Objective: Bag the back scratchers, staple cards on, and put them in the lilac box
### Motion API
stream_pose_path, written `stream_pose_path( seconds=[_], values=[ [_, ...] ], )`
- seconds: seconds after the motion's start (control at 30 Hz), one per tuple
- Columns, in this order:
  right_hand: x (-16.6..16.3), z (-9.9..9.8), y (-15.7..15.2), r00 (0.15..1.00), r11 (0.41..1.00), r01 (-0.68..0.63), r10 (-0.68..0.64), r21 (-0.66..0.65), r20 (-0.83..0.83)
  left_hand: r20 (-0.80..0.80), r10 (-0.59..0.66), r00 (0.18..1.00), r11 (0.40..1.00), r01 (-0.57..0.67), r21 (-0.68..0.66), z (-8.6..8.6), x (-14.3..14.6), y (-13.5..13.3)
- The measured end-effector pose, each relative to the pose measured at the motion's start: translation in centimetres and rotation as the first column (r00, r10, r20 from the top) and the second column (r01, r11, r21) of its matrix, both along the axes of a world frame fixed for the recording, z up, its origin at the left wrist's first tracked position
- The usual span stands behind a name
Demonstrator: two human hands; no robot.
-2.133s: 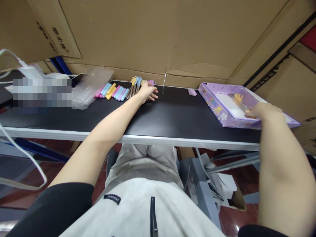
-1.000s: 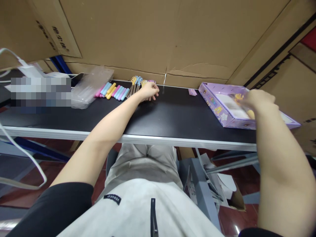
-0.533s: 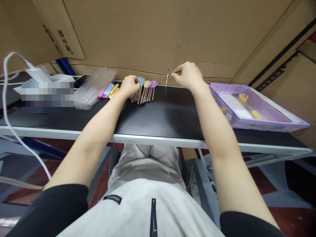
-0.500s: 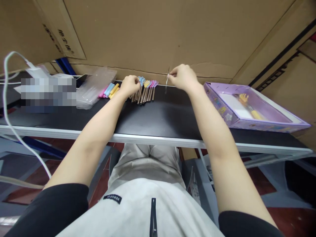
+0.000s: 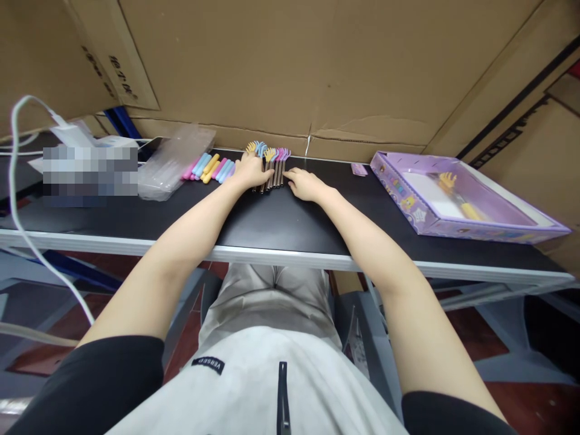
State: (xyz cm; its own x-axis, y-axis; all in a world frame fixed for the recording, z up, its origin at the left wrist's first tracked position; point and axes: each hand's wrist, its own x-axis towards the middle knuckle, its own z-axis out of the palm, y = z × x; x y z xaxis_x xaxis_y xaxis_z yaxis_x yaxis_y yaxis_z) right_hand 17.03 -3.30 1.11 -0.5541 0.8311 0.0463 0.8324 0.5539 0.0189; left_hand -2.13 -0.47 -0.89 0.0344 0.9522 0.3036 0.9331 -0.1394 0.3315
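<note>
Both hands have shifted since the picture half a second earlier: the right hand [image 5: 304, 184], then raised against the cardboard at upper centre, is now down on the desk [image 5: 290, 223], and the left hand [image 5: 250, 171] lies farther right. Nearest the viewer, at lower centre, is the person's light top [image 5: 235, 393], with grey trousers [image 5: 272, 302] above it. Bare forearms run up from dark sleeves at the lower left and lower right, converging above the middle of the frame. Left grip: moderately wide, the thumb set apart from the fingers and lying across the metal rods [image 5: 278, 174]; the hand is palm down, the wrist low. Right grip: narrowly open, fingers loosely bent and pointing left, the tips at the right end of the same rods; whether they touch is unclear. The rods stand side by side at upper centre, topped by claw heads [image 5: 270, 154] in yellow, blue, pink and purple. Left of them lies a row of coloured handles [image 5: 211, 170], then a clear plastic bag [image 5: 165, 172]. At right, a purple box [image 5: 493, 231] contains a yellow-headed scratcher [image 5: 447, 180]; a small card [image 5: 359, 170] lies just left of it. Farthest, a cardboard wall [image 5: 326, 72] spans the top.
</note>
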Motion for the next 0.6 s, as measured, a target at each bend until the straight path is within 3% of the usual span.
stream_pose_path(
  seconds=[0.23, 0.37, 0.6],
  values=[
    [-0.3, -0.4, 0.1, 1.0, 1.0, -0.011, 0.011, -0.013, -0.013, 0.176, 0.078, 0.981, 0.997, -0.078, -0.007, -1.0, 0.8, 1.0],
    [-0.3, -0.4, 0.1, 1.0, 1.0, -0.011, 0.011, -0.01, -0.007, 0.186, 0.135, 0.973, 0.991, -0.129, -0.043, -0.9, 1.1, 1.0],
    [-0.4, -1.1, 0.8, 0.999, 1.0, -0.012, 0.012, -0.015, -0.043, 0.202, 0.13, 0.971, 0.991, -0.123, -0.047, -0.7, 0.4, 1.3]
  ],
)
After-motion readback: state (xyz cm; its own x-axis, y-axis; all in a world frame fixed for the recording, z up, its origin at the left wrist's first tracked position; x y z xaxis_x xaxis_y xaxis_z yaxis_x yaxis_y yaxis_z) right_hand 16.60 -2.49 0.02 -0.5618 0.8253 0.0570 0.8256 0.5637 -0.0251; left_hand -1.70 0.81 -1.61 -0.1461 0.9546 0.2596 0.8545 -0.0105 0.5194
